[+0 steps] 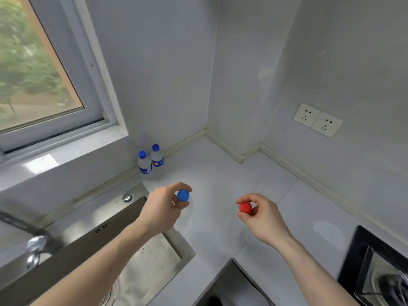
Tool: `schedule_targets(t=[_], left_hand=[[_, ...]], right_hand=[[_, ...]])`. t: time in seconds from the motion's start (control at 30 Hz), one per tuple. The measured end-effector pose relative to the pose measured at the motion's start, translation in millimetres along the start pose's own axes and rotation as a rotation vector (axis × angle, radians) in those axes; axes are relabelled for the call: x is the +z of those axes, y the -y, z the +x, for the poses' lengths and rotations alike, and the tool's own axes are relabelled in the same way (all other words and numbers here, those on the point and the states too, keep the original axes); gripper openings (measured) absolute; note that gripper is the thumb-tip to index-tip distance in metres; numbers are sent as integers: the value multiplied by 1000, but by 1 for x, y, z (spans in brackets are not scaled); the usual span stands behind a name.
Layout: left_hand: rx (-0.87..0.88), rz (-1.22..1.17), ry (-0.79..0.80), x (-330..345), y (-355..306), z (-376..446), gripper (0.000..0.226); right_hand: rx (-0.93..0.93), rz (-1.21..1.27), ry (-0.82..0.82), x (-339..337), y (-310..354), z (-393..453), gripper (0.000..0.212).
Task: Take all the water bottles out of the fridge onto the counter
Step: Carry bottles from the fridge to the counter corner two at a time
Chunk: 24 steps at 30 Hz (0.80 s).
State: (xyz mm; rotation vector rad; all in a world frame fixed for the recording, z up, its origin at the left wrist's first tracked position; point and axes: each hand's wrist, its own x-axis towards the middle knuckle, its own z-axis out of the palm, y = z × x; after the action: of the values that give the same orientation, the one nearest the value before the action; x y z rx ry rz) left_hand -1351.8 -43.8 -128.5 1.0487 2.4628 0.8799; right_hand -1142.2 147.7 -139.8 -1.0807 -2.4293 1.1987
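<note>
Left hand (164, 206) curled, fingertips and thumb pinching the round blue cap (183, 195) of a bottle seen from straight above, its clear body mostly hidden below the cap. Right hand (262, 212) likewise curled, thumb and fingers gripping a glossy red cap (245, 206) of a second bottle; whether either bottle base touches the table (220, 173) cannot be told. Farther back, by the wall beneath the window (44, 74), two small clear plastic bottles (150, 161) with blue caps and blue labels, upright and just beside each other on the smooth, pale, glossy table. At left, a brushed steel sink (141, 257) with chrome faucet (33, 241). At right, white wall sockets (318, 119) and a black glass hob (375, 266).
</note>
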Motion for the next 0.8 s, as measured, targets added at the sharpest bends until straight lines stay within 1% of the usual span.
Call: schedule_targets(t=[0.13,0.27,0.47,0.6,0.8], left_hand=[[-50,10,-22,-5,18,23,27],[-152,20,-40,-10,31,43,26],[-207,82,-43,-12,47,77,25],[-242,90,-49,-8,60,103,27],[-296,135,-26,-9,73,134,26]], right_hand=[[-26,-39,58,9,8,38,28],[-54,-64,143,21,16,81,27],[-109,-114,213,42,33,150,24],[-169,-155,248,65,48,203,24],[-174,-159,273,108,68,273,26]])
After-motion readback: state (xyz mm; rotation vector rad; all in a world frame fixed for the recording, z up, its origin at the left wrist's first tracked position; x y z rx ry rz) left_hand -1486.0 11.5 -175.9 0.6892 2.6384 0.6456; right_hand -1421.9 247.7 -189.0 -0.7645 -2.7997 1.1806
